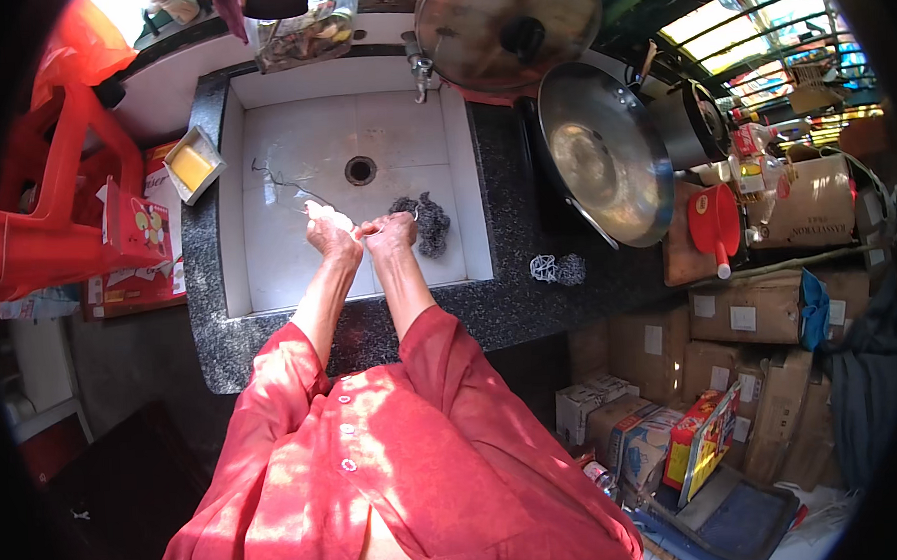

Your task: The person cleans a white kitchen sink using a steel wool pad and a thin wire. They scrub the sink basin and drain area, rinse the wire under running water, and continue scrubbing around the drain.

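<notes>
Both my hands are over a white-tiled sink (299,129), close together with their fingers curled. My left hand (334,236) and my right hand (392,234) pinch a thin cord between them. A thin dark strand (287,183) trails from beside my left hand towards the sink's left side. Just right of my right hand lies a grey metal-wool scourer (435,226), with a bit of white string by the fingers. Whether the string is tied to the scourer I cannot tell. The round drain hole (361,171) is beyond my hands.
A faucet (422,78) hangs over the sink's back edge. On the dark speckled countertop (517,307) lie another scourer with white string (559,270) and a large wok (601,153). Left are a yellow soap box (194,165) and a red plastic stool (40,215). Cardboard boxes (646,346) stand below right.
</notes>
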A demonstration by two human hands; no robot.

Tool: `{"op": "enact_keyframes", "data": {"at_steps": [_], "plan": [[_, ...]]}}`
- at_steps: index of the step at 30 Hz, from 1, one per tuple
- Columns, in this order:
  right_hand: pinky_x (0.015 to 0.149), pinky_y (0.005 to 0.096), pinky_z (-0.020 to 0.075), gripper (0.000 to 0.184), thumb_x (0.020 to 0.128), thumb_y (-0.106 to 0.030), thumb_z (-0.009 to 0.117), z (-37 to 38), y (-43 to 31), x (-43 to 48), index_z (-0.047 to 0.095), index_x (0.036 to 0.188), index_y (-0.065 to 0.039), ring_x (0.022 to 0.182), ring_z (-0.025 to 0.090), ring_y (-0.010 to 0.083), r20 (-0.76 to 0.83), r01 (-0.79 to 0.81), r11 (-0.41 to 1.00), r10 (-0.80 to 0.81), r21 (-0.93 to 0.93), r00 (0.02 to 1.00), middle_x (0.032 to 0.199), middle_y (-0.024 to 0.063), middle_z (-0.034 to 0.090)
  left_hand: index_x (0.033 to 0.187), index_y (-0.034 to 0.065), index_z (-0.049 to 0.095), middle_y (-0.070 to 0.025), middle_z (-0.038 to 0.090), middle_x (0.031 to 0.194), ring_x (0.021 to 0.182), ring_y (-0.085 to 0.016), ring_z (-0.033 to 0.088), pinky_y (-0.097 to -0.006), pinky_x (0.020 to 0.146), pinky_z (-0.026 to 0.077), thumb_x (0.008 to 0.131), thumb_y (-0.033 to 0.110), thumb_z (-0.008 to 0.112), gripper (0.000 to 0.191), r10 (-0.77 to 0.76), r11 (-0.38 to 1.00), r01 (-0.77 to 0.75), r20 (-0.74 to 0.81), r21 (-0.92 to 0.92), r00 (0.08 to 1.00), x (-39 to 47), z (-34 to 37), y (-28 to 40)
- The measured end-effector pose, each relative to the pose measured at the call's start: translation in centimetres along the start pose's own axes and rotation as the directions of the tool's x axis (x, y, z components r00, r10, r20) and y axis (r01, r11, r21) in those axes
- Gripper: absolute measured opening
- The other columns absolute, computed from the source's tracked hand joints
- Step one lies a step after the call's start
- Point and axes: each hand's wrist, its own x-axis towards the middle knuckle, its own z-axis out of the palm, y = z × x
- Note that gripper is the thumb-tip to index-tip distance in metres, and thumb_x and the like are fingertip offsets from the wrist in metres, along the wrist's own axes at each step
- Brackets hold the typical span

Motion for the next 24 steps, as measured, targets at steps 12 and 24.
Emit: {"op": "enact_keyframes", "data": {"at_steps": [12, 24], "plan": [[0.050, 0.0310, 0.0428, 0.028, 0.087, -0.027, 0.045, 0.1, 2.4, -1.9, 0.047, 0.065, -0.011, 0.052, 0.050, 0.0172, 0.302, 0.203, 0.917, -0.097, -0.344, 0.948, 0.056, 0.0038, 0.049, 0.056, 0.0186, 0.029, 0.0033, 0.027, 0.042, 0.031, -0.014, 0.028, -0.0306, 0.030, 0.021, 0.092, 0.043, 0.044, 0.046, 0.023, 0.999, -0.030, -0.193, -0.033, 0.981, 1.4, -0.2, -0.8], [0.037, 0.0244, 0.0296, 0.038, 0.089, -0.021, 0.037, 1.0, -3.0, 1.7, 0.037, 0.051, -0.015, 0.034, 0.029, 0.0116, 0.306, -0.408, 0.812, 0.297, 0.417, 0.905, 0.042, -0.0017, 0.028, 0.055, 0.0195, 0.026, 0.0047, 0.019, 0.044, 0.035, -0.012, 0.016, -0.0277, 0.037, 0.012, 0.093, 0.051, 0.034, 0.050, -0.171, 0.977, 0.174, -0.032, 0.122, 0.985, -0.2, 3.2, 1.2]]}}
